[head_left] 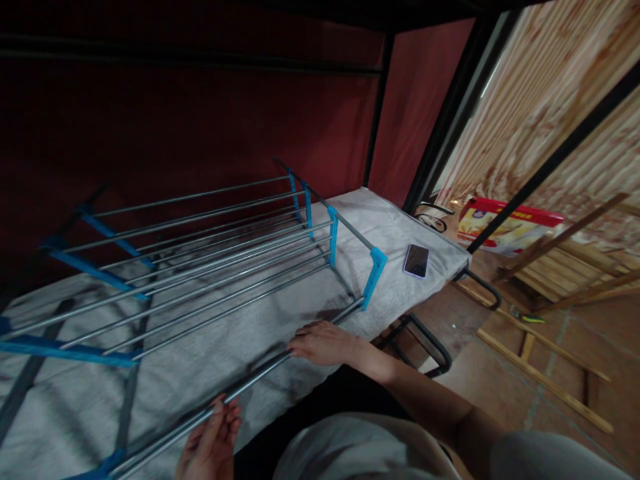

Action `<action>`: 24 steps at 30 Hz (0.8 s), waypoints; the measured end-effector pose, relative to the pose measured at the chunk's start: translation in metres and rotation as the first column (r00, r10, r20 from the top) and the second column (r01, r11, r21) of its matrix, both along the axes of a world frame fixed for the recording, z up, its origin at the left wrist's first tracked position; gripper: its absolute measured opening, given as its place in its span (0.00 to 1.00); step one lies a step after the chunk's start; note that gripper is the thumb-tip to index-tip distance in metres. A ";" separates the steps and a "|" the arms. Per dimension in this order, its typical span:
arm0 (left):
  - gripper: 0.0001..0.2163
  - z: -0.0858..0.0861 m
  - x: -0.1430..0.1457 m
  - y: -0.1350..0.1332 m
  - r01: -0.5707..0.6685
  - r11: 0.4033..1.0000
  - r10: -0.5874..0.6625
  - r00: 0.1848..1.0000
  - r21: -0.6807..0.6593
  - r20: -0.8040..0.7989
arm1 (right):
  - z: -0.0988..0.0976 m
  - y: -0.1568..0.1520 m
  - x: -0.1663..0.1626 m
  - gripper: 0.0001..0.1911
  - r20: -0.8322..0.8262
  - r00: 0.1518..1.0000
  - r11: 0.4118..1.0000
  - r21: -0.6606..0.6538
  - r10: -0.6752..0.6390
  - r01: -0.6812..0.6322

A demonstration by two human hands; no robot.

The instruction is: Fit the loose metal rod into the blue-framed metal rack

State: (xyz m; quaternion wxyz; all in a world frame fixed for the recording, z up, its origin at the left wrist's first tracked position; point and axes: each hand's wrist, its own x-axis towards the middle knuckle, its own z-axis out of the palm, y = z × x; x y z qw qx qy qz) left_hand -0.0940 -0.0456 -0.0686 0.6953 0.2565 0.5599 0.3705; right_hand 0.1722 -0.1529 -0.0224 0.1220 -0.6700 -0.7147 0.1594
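A rack of grey metal tubes (240, 252) joined by blue plastic brackets (374, 279) lies across the bed. Along its near side runs a shiny metal tube (260, 378), with a second tube close beside it at the left end. My left hand (213, 437) pinches this tube between thumb and fingers, close to the lower-left blue joint. Farther right along the same tube, my right hand (324, 343) is closed over it from above, its fingertips partly hidden. The tube's right end meets the blue bracket at the rack's near right corner.
A grey blanket (345, 200) covers the bed, and a phone (417, 261) lies on it to the right. Dark bed-frame posts (383, 107) stand around it. On the floor at right are a red and yellow box (510, 227) and a wooden ladder-like frame (545, 380).
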 end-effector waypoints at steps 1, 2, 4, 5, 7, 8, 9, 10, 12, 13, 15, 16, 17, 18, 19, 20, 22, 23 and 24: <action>0.09 -0.001 0.001 0.000 0.009 1.000 -0.009 1.000 0.004 -0.015 | -0.001 -0.001 0.001 0.18 0.001 1.000 1.000 -0.006 -0.001 0.001; 0.09 -0.003 0.002 0.000 0.019 1.000 -0.019 1.000 0.009 -0.022 | -0.001 -0.001 0.002 0.17 0.000 1.000 1.000 -0.014 -0.004 0.004; 0.09 -0.006 0.003 -0.001 0.024 1.000 -0.024 1.000 0.005 -0.020 | -0.002 -0.003 0.004 0.17 -0.010 1.000 1.000 -0.029 -0.007 0.007; 0.09 -0.007 0.004 -0.001 0.019 1.000 -0.019 1.000 -0.004 -0.012 | -0.001 -0.003 0.005 0.17 -0.016 1.000 0.999 -0.032 -0.010 0.009; 0.08 -0.009 0.004 -0.001 0.002 1.000 -0.002 1.000 -0.022 0.009 | 0.001 -0.004 0.007 0.17 -0.026 1.000 0.999 -0.040 -0.011 0.010; 0.08 -0.009 0.005 -0.001 -0.003 0.999 0.004 1.000 -0.032 0.015 | 0.002 -0.004 0.007 0.18 -0.028 1.000 0.999 -0.049 -0.008 0.006; 0.08 -0.009 0.005 -0.001 -0.005 0.999 0.006 1.000 -0.040 0.018 | 0.003 -0.003 0.007 0.18 -0.029 1.000 0.998 -0.059 -0.004 0.003; 0.08 -0.009 0.005 -0.002 -0.003 0.999 0.004 1.000 -0.046 0.020 | 0.004 -0.003 0.008 0.19 -0.029 1.000 0.998 -0.070 0.001 -0.003; 0.08 -0.008 0.006 -0.002 0.006 0.999 -0.005 1.000 -0.051 0.018 | 0.005 -0.002 0.007 0.19 -0.027 1.000 0.996 -0.090 0.008 -0.011; 0.08 -0.007 0.006 -0.003 0.008 0.999 -0.007 1.000 -0.049 0.018 | 0.006 -0.002 0.007 0.18 -0.025 1.000 0.996 -0.093 0.006 -0.008; 0.09 -0.005 0.008 -0.003 0.006 0.999 -0.006 1.000 -0.039 0.017 | 0.007 -0.002 0.007 0.18 -0.024 1.000 0.995 -0.099 0.001 -0.004; 0.09 -0.005 0.009 -0.003 0.004 0.999 -0.004 1.000 -0.037 0.015 | 0.007 -0.002 0.007 0.18 -0.021 1.000 0.994 -0.105 0.000 -0.002; 0.10 -0.004 0.009 -0.003 0.004 0.999 -0.003 1.000 -0.037 0.011 | 0.007 -0.003 0.007 0.18 -0.017 1.000 0.994 -0.110 -0.006 0.004; 0.10 -0.004 0.010 -0.004 0.005 0.999 -0.005 1.000 -0.038 0.006 | 0.007 -0.003 0.007 0.18 -0.012 1.000 0.993 -0.116 -0.010 0.009; 0.11 -0.004 0.011 -0.004 0.006 0.999 -0.006 1.000 -0.039 0.002 | 0.006 -0.004 0.007 0.18 -0.009 1.000 0.992 -0.122 -0.012 0.011; 0.11 -0.004 0.011 -0.005 0.007 0.999 -0.007 1.000 -0.040 -0.001 | 0.005 -0.004 0.007 0.18 -0.008 1.000 0.992 -0.126 -0.015 0.014; 0.12 -0.004 0.011 -0.007 0.003 0.999 -0.003 1.000 -0.044 0.008 | 0.003 -0.005 0.007 0.17 -0.018 1.000 0.992 -0.123 -0.022 0.019; 0.12 -0.004 0.012 -0.007 -0.002 0.999 0.003 1.000 -0.050 0.018 | 0.003 -0.005 0.008 0.17 -0.026 0.999 0.992 -0.125 -0.024 0.021; 0.12 -0.004 0.012 -0.007 -0.007 0.998 0.009 1.000 -0.059 0.027 | 0.002 -0.005 0.009 0.17 -0.032 0.999 0.991 -0.131 -0.026 0.021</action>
